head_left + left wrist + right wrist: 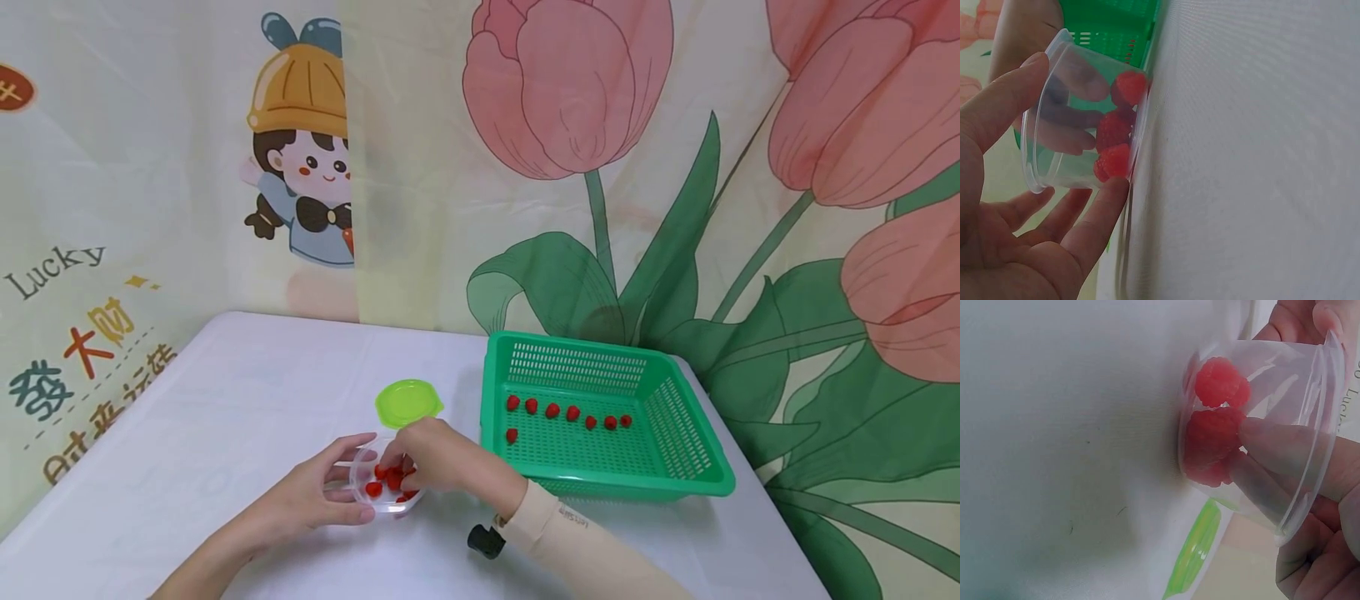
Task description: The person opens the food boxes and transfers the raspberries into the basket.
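My left hand [318,492] grips a clear plastic tub [1075,53] by its side, thumb near the rim and fingers round the wall. Several red raspberries [1222,382] lie on the tub's bottom. From above, my right hand [435,454] reaches into the tub, its fingertips [1260,434] on a raspberry [1210,440] there. Through the clear wall, the left wrist view shows those fingers bent down among the raspberries [1129,87]. How firmly the right fingers pinch is partly hidden.
A green plastic basket [607,487] stands at the right, with a row of raspberries [552,411] along its floor and a single raspberry [512,435] in front. Behind the tub lies a light green lid [407,402] on the white-covered table [285,383]. Printed curtains hang behind.
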`<state>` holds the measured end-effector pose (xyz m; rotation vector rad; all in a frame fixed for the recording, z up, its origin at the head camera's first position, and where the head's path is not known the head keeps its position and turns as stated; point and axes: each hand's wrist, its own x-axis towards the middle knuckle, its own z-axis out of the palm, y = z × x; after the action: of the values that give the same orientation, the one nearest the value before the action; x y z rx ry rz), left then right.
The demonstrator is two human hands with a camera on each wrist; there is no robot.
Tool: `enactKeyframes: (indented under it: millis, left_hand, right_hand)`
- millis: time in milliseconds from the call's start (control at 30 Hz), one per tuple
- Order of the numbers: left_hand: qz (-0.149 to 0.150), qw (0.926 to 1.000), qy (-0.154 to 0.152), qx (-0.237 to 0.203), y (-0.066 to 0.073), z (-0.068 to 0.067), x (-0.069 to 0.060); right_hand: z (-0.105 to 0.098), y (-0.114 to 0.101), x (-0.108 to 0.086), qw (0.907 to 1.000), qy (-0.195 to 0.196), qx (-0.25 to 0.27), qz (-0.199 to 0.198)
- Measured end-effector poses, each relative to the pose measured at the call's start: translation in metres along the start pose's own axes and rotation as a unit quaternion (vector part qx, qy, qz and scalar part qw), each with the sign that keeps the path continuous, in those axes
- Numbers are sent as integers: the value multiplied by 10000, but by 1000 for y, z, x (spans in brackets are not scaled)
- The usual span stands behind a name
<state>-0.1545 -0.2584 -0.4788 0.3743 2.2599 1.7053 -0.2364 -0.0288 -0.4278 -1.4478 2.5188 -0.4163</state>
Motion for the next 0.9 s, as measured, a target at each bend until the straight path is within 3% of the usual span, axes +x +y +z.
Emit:
enactKeyframes:
  millis: [233,633,900]
  left_hand:
    - [29,9999,-21,-118,1,0,1]
    - [121,9997,-94,-175,-1,-1,0]
    - [-63,10000,-49,-46,-1,0,-1]
  right_hand:
    - [1,1,2,9997,33,-207,-80]
    - [-2,1,7,9980,-305,-481,-257]
    - [-1,-1,7,9973,-389,-613,-148]
